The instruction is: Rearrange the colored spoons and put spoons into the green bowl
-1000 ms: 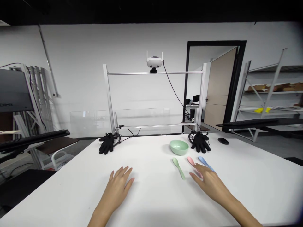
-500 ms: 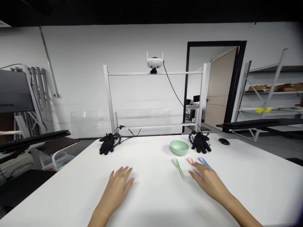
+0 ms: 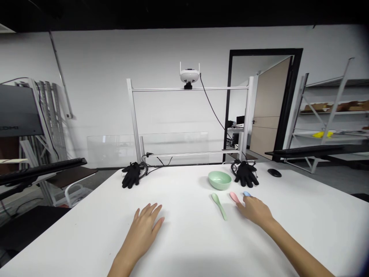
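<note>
Counter (image 3: 184, 231): L hand (image 3: 142, 227) open, 7 o'clk; R hand (image 3: 255, 210) curled at pink spoon (image 3: 233, 196), 4 o'clk, grip unclear; prob. pickup, needed pinch.

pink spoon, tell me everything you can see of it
The pink spoon lies on the white table between the green spoon and the blue spoon. Its rounded head points away from the person, slightly to the left. It looks smooth, perhaps plastic. The right hand hides most of its handle, so whether the fingers touch or grip it is unclear.
</note>
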